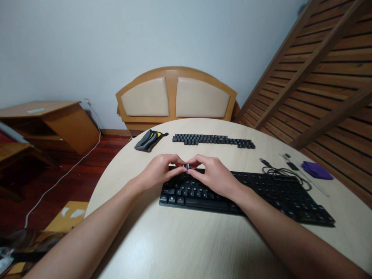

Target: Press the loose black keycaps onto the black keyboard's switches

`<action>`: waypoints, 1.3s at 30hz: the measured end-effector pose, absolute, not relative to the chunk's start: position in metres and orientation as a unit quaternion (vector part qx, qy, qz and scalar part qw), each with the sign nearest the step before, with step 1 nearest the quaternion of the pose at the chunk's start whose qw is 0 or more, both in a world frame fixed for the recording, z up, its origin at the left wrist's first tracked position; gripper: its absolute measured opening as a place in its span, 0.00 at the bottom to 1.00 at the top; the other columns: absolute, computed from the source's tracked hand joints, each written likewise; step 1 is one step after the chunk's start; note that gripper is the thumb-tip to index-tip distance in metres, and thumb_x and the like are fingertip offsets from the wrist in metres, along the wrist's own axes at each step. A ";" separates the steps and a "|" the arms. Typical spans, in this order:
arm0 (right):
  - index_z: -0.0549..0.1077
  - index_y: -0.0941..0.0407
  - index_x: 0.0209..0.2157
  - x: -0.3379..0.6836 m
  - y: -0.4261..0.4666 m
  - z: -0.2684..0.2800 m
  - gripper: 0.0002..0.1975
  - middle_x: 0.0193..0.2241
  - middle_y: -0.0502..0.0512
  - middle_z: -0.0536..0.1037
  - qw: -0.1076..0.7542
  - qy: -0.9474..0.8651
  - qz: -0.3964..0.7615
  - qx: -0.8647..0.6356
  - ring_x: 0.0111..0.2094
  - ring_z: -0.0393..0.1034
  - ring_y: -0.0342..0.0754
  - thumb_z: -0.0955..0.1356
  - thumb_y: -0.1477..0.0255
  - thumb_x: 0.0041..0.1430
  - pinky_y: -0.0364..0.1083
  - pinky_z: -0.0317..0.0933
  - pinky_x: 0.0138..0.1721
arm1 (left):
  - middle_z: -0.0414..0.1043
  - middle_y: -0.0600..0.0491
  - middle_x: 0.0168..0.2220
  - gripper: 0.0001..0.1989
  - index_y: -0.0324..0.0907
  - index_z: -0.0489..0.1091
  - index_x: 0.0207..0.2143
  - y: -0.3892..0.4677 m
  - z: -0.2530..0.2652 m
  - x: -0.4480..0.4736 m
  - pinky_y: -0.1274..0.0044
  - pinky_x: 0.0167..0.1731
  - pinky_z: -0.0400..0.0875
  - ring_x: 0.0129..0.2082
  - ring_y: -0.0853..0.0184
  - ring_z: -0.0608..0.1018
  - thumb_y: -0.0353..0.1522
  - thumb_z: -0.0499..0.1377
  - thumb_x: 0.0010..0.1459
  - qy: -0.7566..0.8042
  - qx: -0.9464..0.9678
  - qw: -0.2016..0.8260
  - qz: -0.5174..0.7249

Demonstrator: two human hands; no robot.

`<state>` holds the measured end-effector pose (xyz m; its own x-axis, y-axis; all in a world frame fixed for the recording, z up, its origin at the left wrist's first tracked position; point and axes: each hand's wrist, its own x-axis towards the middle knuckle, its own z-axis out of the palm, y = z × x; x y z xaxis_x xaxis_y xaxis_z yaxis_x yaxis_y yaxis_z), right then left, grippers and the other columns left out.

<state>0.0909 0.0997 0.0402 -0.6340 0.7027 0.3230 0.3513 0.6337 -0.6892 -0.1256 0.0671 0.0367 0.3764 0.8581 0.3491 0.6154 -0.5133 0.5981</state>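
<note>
Between the fingertips of both hands is a small black keycap (187, 166), held just above the upper left part of a black keyboard (203, 201). My left hand (162, 168) pinches it from the left, thumb and forefinger closed. From the right, my right hand (213, 172) pinches the same keycap. On the keyboard, keys stand in the lower left rows, while many spots further up and to the right look bare of caps. Part of its upper rows is hidden behind my hands. Beyond it, several loose keycaps (203, 138) lie in neat rows.
A grey, black and yellow pouch-like item (149, 140) lies at the table's far left. On the right are a coiled USB cable (279, 170), a thin metal tool (315, 184) and a purple cloth (316, 170). The round table (174, 244) stands before a wooden headboard (171, 97).
</note>
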 end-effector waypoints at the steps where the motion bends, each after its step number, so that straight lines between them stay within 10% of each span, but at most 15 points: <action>1: 0.78 0.54 0.39 0.091 0.099 0.040 0.06 0.37 0.52 0.83 0.291 -0.854 0.294 -0.314 0.39 0.77 0.48 0.71 0.75 0.60 0.47 0.68 0.43 | 0.80 0.52 0.36 0.06 0.41 0.76 0.38 0.068 0.037 -0.126 0.74 0.37 0.71 0.36 0.64 0.81 0.34 0.62 0.62 0.459 0.807 0.196 0.315; 14: 0.77 0.54 0.37 0.090 0.101 0.033 0.07 0.32 0.51 0.83 0.225 -0.838 0.368 -0.335 0.36 0.79 0.47 0.72 0.75 0.54 0.44 0.68 0.40 | 0.66 0.41 0.59 0.43 0.40 0.64 0.60 0.057 0.045 -0.137 0.60 0.60 0.62 0.60 0.49 0.68 0.48 0.72 0.46 0.438 0.853 0.263 0.111; 39: 0.80 0.52 0.39 0.085 0.085 0.034 0.07 0.42 0.57 0.77 0.136 -0.916 0.229 -0.301 0.50 0.68 0.56 0.71 0.68 0.58 0.56 0.61 0.53 | 0.59 0.39 0.65 0.42 0.41 0.67 0.59 0.058 0.040 -0.137 0.59 0.63 0.59 0.65 0.47 0.62 0.49 0.72 0.45 0.445 0.859 0.240 0.077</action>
